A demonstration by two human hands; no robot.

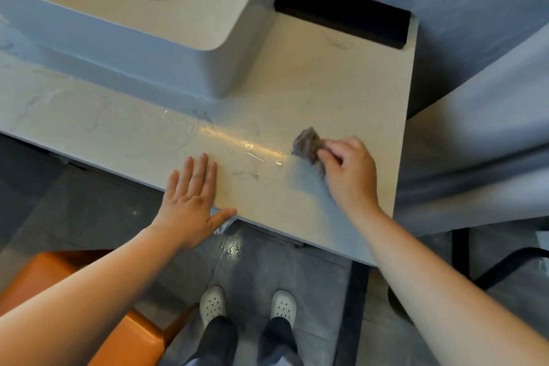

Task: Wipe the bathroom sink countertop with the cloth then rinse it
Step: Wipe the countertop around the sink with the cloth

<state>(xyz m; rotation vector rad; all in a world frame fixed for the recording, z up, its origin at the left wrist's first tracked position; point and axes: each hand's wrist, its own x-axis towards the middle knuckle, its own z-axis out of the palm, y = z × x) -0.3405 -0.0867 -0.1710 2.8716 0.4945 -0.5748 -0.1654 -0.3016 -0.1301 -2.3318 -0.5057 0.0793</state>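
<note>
So right hand (pixel 347 175) pinched the bunched cloth (pixel 307 144) near the countertop (pixel 326 83) front edge, left hand (pixel 190 202) flat, fingers straight; spreading it looked better for the wet streak (pixel 252 148).

On my feed the left hand (pixel 190 202) and right hand (pixel 350 175) come off bare forearms (pixel 104 291), with dark trousers (pixel 219 339) and white hole-punched clogs (pixel 212 304) below.

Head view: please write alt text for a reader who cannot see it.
The right hand grips a crumpled grey cloth on the wet pale countertop, beside a white basin. The left hand rests flat at the front edge.
</note>
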